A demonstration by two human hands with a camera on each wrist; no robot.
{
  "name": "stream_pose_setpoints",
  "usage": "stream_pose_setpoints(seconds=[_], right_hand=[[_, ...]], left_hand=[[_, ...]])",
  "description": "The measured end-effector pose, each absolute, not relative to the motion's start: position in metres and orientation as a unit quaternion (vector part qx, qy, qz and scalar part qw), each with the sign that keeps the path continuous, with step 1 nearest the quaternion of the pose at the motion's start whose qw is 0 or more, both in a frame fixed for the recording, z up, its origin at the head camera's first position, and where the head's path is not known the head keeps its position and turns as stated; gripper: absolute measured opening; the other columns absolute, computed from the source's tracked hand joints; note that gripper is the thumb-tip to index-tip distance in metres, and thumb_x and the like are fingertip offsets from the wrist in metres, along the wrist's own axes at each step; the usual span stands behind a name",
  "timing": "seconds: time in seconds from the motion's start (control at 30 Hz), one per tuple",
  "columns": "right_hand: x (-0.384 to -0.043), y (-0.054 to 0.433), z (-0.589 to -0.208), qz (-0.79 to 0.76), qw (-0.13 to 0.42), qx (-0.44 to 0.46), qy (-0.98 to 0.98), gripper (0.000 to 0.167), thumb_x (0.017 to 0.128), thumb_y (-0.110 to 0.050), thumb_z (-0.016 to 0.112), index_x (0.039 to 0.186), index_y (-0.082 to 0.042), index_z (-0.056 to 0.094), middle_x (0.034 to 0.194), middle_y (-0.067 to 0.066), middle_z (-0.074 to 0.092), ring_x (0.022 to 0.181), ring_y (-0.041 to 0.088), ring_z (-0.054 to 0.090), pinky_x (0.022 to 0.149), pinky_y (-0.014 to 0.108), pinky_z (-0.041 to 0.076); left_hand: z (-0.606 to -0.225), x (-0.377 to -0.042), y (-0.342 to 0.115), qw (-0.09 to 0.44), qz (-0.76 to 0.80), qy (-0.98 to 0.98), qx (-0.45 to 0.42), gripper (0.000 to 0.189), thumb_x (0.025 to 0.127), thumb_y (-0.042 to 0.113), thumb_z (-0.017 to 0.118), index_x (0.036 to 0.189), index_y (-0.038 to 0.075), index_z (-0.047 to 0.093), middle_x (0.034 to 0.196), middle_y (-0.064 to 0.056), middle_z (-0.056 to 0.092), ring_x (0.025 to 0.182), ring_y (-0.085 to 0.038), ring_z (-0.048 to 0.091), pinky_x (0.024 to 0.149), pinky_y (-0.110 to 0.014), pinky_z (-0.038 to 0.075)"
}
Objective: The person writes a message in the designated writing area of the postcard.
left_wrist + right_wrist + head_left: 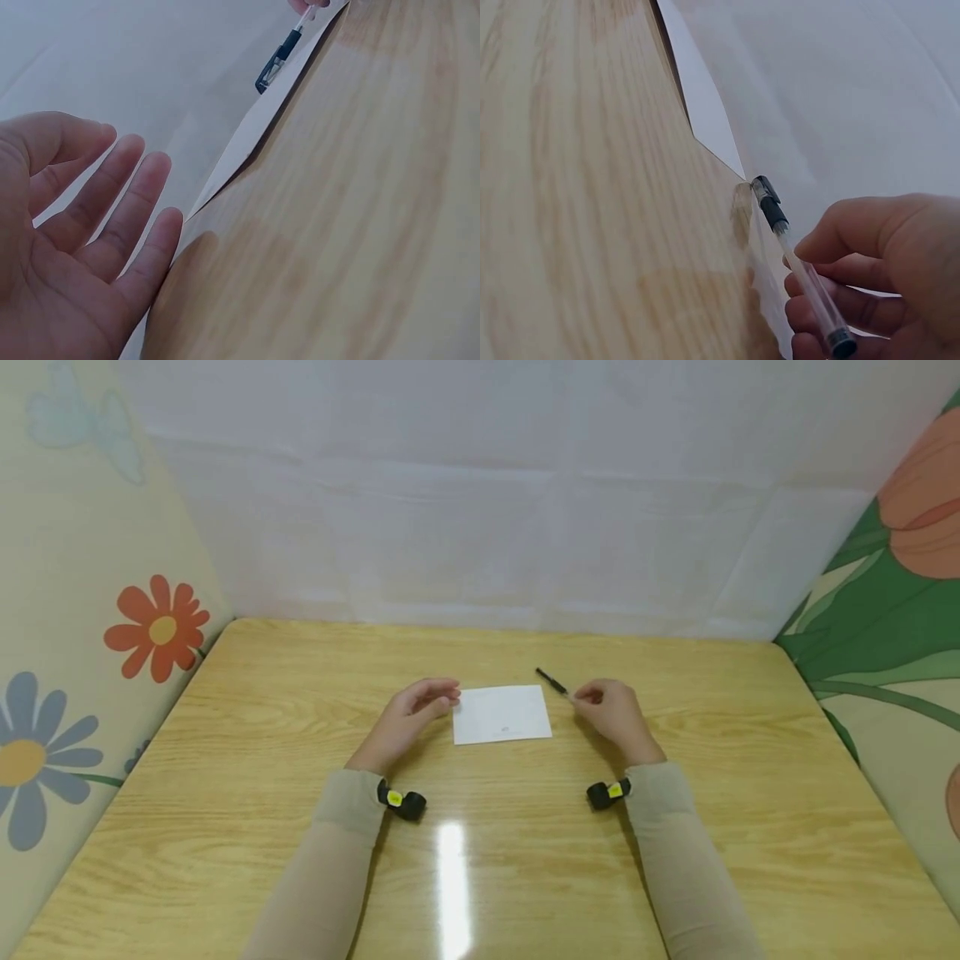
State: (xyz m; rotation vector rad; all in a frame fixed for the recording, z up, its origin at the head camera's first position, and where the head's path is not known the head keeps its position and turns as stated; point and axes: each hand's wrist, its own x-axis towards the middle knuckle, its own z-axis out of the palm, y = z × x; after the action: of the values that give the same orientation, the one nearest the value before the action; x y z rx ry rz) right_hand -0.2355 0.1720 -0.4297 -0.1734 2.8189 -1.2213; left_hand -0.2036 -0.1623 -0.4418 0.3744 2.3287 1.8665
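A white card (pixel 501 714) with a small grey mark near its lower edge lies flat on the wooden table (pixel 517 877). Beside the card's left edge is my left hand (pixel 411 714), its fingers loosely bent with nothing between them; the left wrist view shows the palm and spread fingers. To the right of the card, my right hand (pixel 611 714) pinches a capped pen (pixel 814 289) by its clear barrel, between thumb and fingers. The pen's black cap (pixel 551 681) points away from me and to the left, close to the card's far right corner.
A white cloth (pixel 465 527) hangs behind the table's far edge. Floral panels flank both sides, with a red flower (pixel 161 628) on the left one and green leaves (pixel 892 610) on the right one. Each wrist wears a black camera strap. Light reflects off the tabletop near the front.
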Motion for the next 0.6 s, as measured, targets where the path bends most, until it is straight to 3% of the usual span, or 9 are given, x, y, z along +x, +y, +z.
stream_pose_setpoints(seconds=[0.23,0.37,0.6], right_hand=[[-0.238,0.170,-0.430,-0.412,0.025,-0.058,0.909,0.022,0.097,-0.017,0.070,0.107,0.002,0.073,0.100,0.016,0.070,0.092,0.029,0.064,0.083,0.041,0.054],[-0.237,0.169,-0.428,-0.419,0.018,-0.058,0.906,0.021,0.096,-0.015,0.069,0.107,0.002,0.074,0.099,0.016,0.070,0.091,0.029,0.064,0.080,0.040,0.054],[-0.235,0.169,-0.426,-0.430,0.027,-0.054,0.901,0.021,0.096,-0.012,0.067,0.110,0.002,0.074,0.103,0.017,0.070,0.091,0.029,0.064,0.076,0.037,0.054]], left_hand=[[-0.439,-0.204,-0.157,0.059,0.613,0.778,0.123,0.037,0.105,0.020,0.059,0.137,0.002,0.058,0.132,-0.016,0.064,0.122,-0.028,0.060,0.107,-0.038,0.047],[-0.439,-0.204,-0.153,0.056,0.609,0.781,0.131,0.035,0.105,0.018,0.059,0.135,0.000,0.059,0.130,-0.017,0.065,0.120,-0.029,0.061,0.105,-0.035,0.047],[-0.439,-0.203,-0.150,0.063,0.607,0.782,0.129,0.035,0.105,0.016,0.058,0.135,-0.001,0.059,0.131,-0.018,0.064,0.121,-0.029,0.060,0.107,-0.041,0.046]])
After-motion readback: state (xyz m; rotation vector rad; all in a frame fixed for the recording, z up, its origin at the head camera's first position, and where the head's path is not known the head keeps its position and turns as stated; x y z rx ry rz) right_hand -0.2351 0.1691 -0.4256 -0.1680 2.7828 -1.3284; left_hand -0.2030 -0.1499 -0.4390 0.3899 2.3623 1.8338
